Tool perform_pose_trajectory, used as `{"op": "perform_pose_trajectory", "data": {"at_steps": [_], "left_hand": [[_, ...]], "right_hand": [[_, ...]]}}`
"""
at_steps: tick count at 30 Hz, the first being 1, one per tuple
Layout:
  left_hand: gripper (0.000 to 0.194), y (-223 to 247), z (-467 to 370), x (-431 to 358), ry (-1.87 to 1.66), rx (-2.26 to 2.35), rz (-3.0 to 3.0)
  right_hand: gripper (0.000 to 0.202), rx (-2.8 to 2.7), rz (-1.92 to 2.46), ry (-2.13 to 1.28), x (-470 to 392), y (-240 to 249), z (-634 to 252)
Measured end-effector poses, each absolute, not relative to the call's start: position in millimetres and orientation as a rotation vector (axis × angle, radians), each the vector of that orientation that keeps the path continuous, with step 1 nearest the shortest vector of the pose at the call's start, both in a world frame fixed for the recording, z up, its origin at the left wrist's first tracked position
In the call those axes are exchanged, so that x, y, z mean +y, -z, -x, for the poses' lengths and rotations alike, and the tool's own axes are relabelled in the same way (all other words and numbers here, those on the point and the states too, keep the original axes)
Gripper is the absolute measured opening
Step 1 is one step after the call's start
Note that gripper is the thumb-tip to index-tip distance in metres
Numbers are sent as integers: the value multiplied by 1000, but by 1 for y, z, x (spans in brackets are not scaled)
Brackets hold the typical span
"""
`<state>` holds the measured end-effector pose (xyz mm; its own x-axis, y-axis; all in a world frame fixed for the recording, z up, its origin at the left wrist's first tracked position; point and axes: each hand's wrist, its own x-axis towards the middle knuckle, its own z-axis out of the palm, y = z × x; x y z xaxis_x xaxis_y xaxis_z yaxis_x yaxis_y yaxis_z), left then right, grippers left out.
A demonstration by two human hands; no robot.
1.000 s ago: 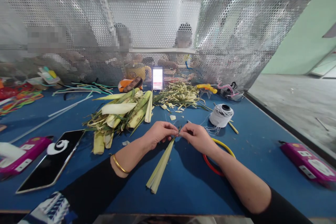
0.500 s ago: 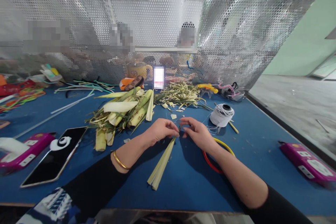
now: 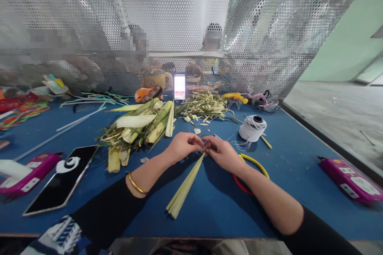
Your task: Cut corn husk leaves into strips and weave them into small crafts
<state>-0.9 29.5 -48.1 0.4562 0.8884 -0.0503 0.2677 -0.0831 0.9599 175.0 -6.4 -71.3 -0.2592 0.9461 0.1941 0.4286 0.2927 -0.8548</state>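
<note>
Right hand: the person's right hand (image 3: 220,151) has thumb and forefinger pinched nearly flat together on the narrow top end of the husk.
Left hand: the person's left hand (image 3: 186,145) meets it from the other side, fingers curled, thumb and forefinger drawn in beside that same end; whether they have hold of anything cannot be told.
Husk: a long, pale green, folded strip of dried leaf (image 3: 186,187) slants from the grip towards the person, widening to a cut lower end.
Left wrist: a thin gold-coloured round bangle (image 3: 137,184), above a black sleeve (image 3: 104,207).
Under the right forearm: a ring, part yellow and part red (image 3: 260,164), just right of the grip.
Thread: a white spool with a dark core (image 3: 252,130), right of and beyond the grip, loose strands trailing towards the hands.
Leaf heap: thick green-and-cream husks (image 3: 134,121), left of and beyond the grip.
Shreds: a tangle of pale, thin leaf scraps (image 3: 206,107), straight beyond the grip.
Flat device: a black slab with a pale rim (image 3: 50,191), well left of the grip.
Magenta boxes: one (image 3: 43,167) farther left, another (image 3: 350,181) far right.
Tabletop: blue (image 3: 299,195), ending beyond the grip at a silver perforated metal screen (image 3: 179,20).
</note>
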Motion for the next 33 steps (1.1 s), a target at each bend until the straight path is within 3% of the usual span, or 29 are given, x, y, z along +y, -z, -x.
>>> {"op": "perform_pose_trajectory", "data": {"at_steps": [20,33], "left_hand": [[17,42,0,17,-640,1286,-2304],[12,47,-4,12,-938,1196,-2316]], "right_hand": [[19,-1806,1222,-903,-9,66,-173],[17,-1623,1240,-1023,-5,67,-174]]}}
